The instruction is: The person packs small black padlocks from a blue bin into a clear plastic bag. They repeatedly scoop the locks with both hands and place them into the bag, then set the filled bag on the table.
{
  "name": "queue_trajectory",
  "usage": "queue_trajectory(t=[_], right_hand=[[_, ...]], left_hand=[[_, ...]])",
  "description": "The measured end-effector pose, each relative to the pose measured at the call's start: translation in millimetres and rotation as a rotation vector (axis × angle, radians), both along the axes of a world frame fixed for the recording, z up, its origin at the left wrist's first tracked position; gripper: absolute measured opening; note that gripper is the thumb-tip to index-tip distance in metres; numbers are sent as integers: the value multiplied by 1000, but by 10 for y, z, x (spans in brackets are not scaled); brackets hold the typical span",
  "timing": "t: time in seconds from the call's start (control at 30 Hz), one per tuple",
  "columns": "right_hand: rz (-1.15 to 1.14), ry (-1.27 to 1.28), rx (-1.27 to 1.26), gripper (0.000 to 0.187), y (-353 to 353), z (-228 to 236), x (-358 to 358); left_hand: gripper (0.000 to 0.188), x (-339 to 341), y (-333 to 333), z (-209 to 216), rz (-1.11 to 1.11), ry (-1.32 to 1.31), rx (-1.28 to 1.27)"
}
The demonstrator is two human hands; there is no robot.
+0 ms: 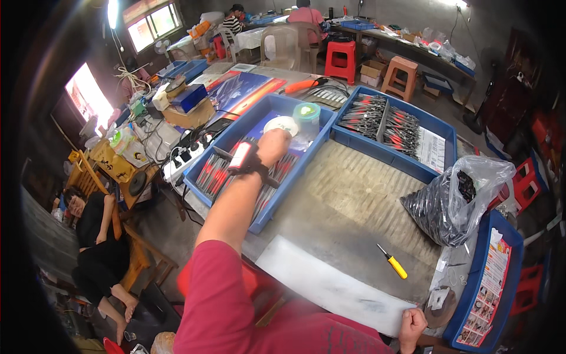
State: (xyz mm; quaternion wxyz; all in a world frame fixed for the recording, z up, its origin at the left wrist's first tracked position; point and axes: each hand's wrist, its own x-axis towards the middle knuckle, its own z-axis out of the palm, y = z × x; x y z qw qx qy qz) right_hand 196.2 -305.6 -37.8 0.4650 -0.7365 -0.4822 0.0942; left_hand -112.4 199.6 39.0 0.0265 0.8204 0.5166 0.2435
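My left hand (275, 146) reaches over a blue tray (323, 133), beside a small white round dish (282, 124) and a clear tub with a pale green lid (306, 118). The back of the hand hides its fingers, so whether it grips the dish is unclear. A dark strap with a small device (243, 158) is round that wrist. Below it in the tray lie many slim black-and-red tools (215, 176), too small to name exactly. My right hand (411, 325) is curled into a fist at the table's near edge, by a pale sheet (348, 295), with nothing visible in it.
A yellow-handled screwdriver (393, 262) lies on the worn table. Beyond stands a blue tray (394, 160) of more black-and-red pieces. To the right are a clear plastic bag of black parts (451, 203) and another blue tray (512, 236). A person (97, 230) sits at left.
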Motion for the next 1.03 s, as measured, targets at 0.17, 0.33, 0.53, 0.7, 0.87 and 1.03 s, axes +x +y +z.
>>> queue_trajectory(t=[0.17,0.33,0.53,0.7,0.87,1.03], right_hand=[[-24,42,-9,11,-5,-19,-3],[-18,16,-11,11,-6,-27,6],[-17,34,-13,11,-11,-23,6],[-24,29,-13,10,0,-3,-5],[-33,17,-24,11,23,56,-24],[-6,-13,-9,9,48,134,-38]], left_hand=[[35,179,98,-64,-12,-12,-122],[34,169,131,-78,76,24,-81],[28,59,178,-24,40,163,-220],[29,129,188,-51,-24,296,-350],[33,204,192,-75,-72,427,-390],[46,149,356,-229,-123,418,-409]])
